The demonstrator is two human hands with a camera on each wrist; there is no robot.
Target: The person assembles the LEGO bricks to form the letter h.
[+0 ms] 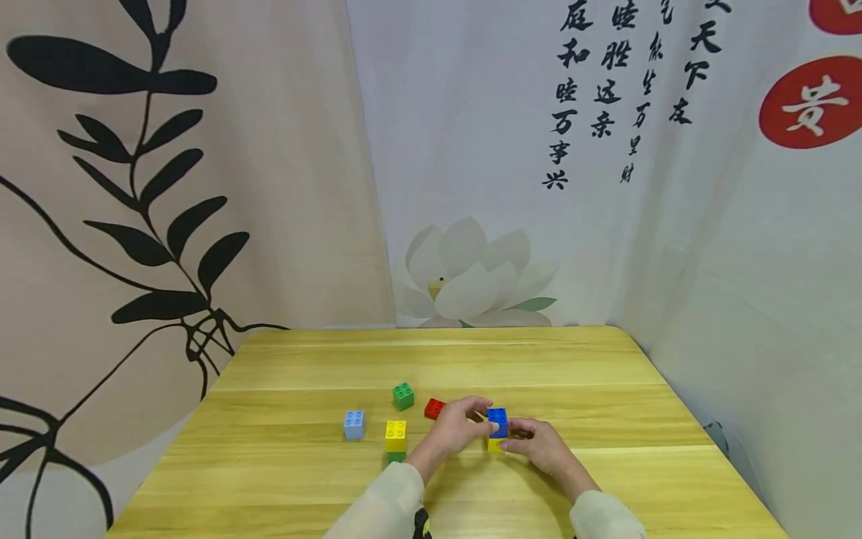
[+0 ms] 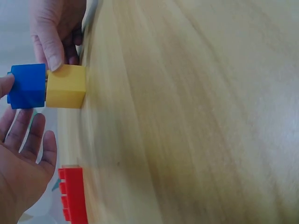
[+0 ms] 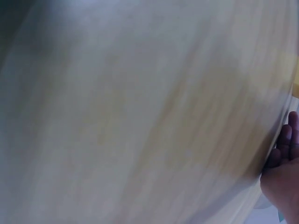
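Note:
A blue building block (image 1: 497, 422) stands on top of a yellow block (image 1: 494, 445), right of the table's middle. My left hand (image 1: 459, 427) pinches the blue block (image 2: 28, 86) between thumb and fingers. From the other side my right hand (image 1: 542, 449) holds the yellow block (image 2: 66, 86), its thumb against the upper edge. A narrow gap with studs showing lies between the two blocks in the left wrist view. In the right wrist view the right hand (image 3: 282, 175) shows at the right edge, with just a sliver of yellow block (image 3: 296, 84).
Left of my hands, another yellow block (image 1: 396, 436) sits on a green one (image 1: 396, 457). A light blue block (image 1: 354, 425), a green block (image 1: 403, 397) and a red block (image 1: 435, 408) lie around them on the wooden table (image 1: 269, 479). Curtains hang behind.

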